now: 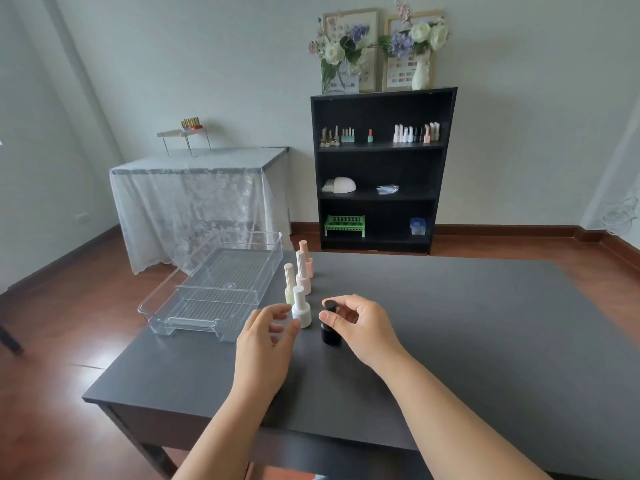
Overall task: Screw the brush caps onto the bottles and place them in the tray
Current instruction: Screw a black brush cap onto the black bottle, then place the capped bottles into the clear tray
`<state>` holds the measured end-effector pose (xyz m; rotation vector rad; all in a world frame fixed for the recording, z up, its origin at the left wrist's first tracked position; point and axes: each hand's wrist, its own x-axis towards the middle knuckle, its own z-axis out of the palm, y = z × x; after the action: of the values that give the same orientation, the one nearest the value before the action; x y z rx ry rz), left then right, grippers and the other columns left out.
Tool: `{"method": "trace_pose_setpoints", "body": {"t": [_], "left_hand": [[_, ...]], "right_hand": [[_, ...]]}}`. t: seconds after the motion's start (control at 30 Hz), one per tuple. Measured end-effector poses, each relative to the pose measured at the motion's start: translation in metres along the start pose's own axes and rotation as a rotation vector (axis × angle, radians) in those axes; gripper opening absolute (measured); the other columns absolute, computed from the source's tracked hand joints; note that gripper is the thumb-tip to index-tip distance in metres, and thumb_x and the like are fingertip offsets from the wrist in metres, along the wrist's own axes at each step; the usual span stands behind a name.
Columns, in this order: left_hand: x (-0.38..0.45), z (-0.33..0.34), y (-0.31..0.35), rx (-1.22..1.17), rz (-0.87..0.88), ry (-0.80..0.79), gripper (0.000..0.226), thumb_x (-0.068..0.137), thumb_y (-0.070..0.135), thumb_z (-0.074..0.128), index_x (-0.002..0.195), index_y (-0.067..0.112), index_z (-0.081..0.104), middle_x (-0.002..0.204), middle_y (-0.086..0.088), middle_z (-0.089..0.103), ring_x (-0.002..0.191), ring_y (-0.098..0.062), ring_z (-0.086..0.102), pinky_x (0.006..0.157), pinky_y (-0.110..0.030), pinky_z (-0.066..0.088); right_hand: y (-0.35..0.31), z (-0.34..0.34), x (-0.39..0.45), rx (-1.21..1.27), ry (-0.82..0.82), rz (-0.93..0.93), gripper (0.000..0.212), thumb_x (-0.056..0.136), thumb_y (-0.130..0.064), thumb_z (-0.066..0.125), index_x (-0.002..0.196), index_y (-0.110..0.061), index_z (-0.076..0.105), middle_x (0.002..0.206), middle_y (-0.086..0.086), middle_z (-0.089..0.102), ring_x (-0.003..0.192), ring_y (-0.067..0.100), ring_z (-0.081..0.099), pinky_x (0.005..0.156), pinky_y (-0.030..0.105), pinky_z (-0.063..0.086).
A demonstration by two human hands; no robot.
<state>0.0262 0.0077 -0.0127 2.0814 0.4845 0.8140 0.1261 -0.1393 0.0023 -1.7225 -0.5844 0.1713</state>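
Observation:
A black bottle (329, 334) stands upright on the dark table, and my right hand (360, 323) pinches its black cap (329, 304) between thumb and fingers. Just left of it stands a white bottle (300, 308) with its cap on. My left hand (268, 336) hovers beside the white bottle with fingers spread, holding nothing. Behind these stand a pale green bottle (289, 285), a light pink bottle (302, 271) and a peach bottle (306, 258), all capped. The clear plastic tray (194, 308) sits at the table's left side with nothing in it.
The dark table (467, 323) stretches to the right of the bottles. A black bookshelf (381, 168) with more bottles stands against the back wall. A lace-covered side table (197, 195) is at the back left. Wooden floor surrounds the table.

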Motion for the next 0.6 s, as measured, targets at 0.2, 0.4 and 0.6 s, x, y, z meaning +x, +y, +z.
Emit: {"method": "trace_pose_setpoints", "body": {"t": [0.2,0.4,0.6], "left_hand": [[0.036,0.007,0.015,0.142,0.146,-0.096,0.044,0.090,0.024,0.064,0.128,0.042,0.052,0.103,0.014,0.050,0.088,-0.004,0.055,0.072,-0.019,0.042],[0.038,0.004,0.018,0.242,0.129,-0.178,0.022,0.090,0.018,0.059,0.107,0.032,0.062,0.104,0.009,0.056,0.083,-0.010,0.058,0.070,-0.028,0.047],[0.065,-0.052,0.039,0.231,0.093,-0.229,0.028,0.080,0.025,0.071,0.099,0.040,0.058,0.080,0.014,0.063,0.071,0.004,0.060,0.062,-0.014,0.042]], "right_hand": [[0.002,-0.001,0.002,-0.060,-0.005,0.002,0.013,0.080,-0.034,0.075,0.092,-0.035,0.070,0.076,-0.010,0.063,0.064,0.000,0.054,0.061,0.008,0.043],[-0.001,-0.003,0.003,-0.157,-0.019,-0.024,0.014,0.082,-0.034,0.074,0.095,-0.032,0.069,0.080,-0.010,0.063,0.068,0.003,0.056,0.062,0.008,0.045],[-0.034,-0.002,0.016,-0.058,-0.109,-0.054,0.010,0.082,-0.032,0.074,0.090,-0.027,0.071,0.072,0.001,0.062,0.056,-0.002,0.050,0.055,0.008,0.041]]}}
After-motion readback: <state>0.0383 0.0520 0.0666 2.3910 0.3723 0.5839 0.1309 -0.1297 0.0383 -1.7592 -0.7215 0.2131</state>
